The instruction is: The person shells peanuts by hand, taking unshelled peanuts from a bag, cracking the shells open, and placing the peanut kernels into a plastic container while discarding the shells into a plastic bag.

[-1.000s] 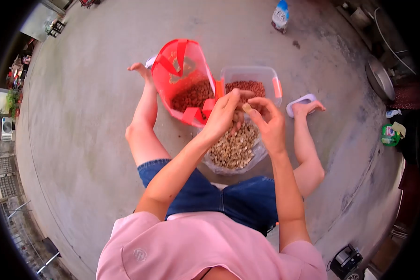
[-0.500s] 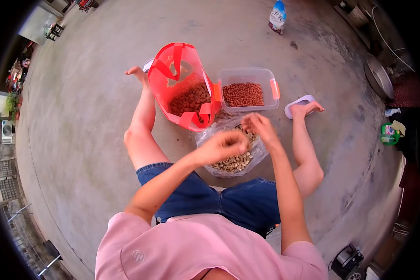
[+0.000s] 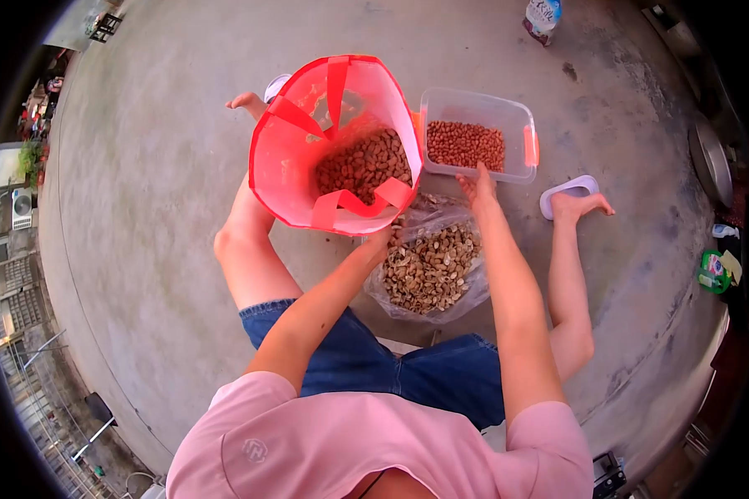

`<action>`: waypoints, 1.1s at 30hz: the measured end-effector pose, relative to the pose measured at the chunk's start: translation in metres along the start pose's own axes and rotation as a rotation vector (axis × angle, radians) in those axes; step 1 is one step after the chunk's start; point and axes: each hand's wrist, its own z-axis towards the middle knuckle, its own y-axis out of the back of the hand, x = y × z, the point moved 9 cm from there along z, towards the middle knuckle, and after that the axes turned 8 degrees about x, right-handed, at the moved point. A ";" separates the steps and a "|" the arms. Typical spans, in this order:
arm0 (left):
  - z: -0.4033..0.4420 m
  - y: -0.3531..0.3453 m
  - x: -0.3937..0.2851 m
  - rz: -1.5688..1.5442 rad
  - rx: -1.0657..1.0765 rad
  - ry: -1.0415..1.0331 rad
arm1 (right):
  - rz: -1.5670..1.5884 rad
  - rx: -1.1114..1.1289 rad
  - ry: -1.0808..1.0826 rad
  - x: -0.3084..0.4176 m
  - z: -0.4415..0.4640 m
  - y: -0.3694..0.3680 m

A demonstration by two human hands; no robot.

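Observation:
Peanut shells (image 3: 429,270) fill a clear plastic bag (image 3: 468,295) on the floor between my legs. Behind it on the left stands a red tote bag (image 3: 270,179), mouth wide, with unshelled peanuts (image 3: 364,165) inside. A clear plastic box (image 3: 520,108) beside it holds shelled red-skinned peanuts (image 3: 464,145). My left hand (image 3: 379,244) is at the tote's near lower side, its fingers mostly hidden by the bag. At the box's near wall is my right hand (image 3: 479,190), fingers apart, with nothing visible in it.
A light slipper (image 3: 567,196) lies under one bare foot. Farther off stand a detergent pouch (image 3: 543,21), a metal basin (image 3: 711,162) at the right, and a green container (image 3: 713,271). A black stool (image 3: 106,27) is at the far left.
My hands were close together above the shells. They have parted: the left moved back to the tote, the right to the box. The view has shifted, and the tote looks larger.

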 end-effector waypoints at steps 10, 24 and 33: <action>0.014 0.026 -0.044 0.227 -0.180 -0.082 | -1.684 0.416 0.846 0.006 -0.079 -0.088; -0.005 -0.050 -0.023 1.940 0.137 -0.536 | -1.618 0.652 0.915 0.004 -0.188 -0.102; 0.046 -0.039 -0.061 1.646 -0.018 -0.433 | -1.524 0.753 1.056 0.004 -0.233 -0.092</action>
